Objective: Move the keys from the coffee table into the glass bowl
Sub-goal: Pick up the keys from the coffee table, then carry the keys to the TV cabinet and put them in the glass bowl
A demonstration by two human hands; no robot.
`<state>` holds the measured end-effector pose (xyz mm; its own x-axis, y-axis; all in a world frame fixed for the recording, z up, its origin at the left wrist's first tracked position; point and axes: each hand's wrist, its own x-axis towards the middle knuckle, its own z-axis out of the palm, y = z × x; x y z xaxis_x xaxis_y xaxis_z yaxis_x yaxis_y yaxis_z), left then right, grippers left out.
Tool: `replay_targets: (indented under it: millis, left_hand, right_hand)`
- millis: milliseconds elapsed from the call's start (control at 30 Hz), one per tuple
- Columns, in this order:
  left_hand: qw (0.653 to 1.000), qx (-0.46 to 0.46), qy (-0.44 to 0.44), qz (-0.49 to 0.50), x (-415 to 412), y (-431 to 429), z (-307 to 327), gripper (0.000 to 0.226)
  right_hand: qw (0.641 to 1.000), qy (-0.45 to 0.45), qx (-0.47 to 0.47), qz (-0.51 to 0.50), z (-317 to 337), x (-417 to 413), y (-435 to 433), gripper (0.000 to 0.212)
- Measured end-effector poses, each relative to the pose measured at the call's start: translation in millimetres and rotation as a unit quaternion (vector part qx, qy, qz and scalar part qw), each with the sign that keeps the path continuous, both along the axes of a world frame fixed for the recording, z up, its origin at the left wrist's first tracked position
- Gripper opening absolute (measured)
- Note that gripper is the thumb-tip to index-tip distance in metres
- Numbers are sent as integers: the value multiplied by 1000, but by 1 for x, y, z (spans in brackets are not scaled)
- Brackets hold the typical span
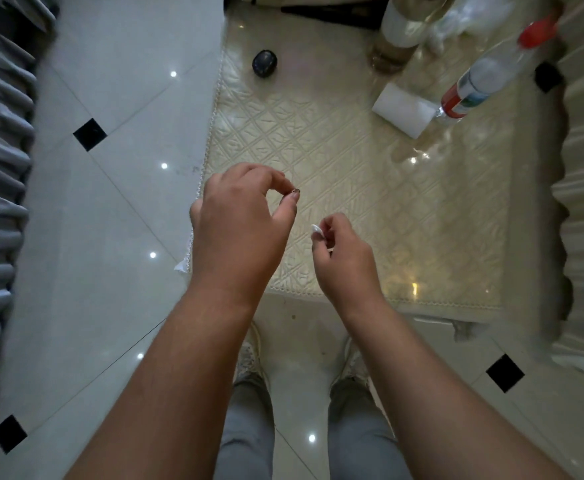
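Two bare hands hang over the near end of the coffee table (335,140). The left hand (242,226) pinches one small metal ring (294,192); the right hand (344,254) pinches one small white object (316,229). Farther along the table: one dark oval object (265,63), one white roll (404,110), one red-capped bottle (484,74). Pale tiled floor (110,202) surrounds the table.

A small metal key ring (295,192) is showing, pinched between the left hand's (238,226) thumb and forefinger, hanging above the cream quilted coffee table (352,161); the keys themselves are lying hidden.
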<state>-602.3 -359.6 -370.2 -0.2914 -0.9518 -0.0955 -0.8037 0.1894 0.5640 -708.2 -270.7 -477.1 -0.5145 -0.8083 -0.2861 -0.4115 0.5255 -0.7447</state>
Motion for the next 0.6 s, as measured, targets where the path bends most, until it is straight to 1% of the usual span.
replay_targets:
  millis: [133,300,400,500,600]
  left_hand:
    - [1000,-22,19,-12,-4,-3,61,10]
    - [995,-44,76,-40,-9,-1,160,19]
    - [991,-66,102,-63,-9,3,223,17]
    - [985,-87,121,-83,-5,5,286,14]
    - [980,-108,127,-106,-3,8,347,12]
  right_hand:
    - [997,8,-74,-8,88,-18,-13,8]
    - [989,12,-145,-15,224,-46,-22,8]
    - [980,18,-200,-6,309,-60,-20,19]
    - [970,54,-238,1,387,-70,-13,22]
    - [965,112,-238,6,453,-79,-2,22]
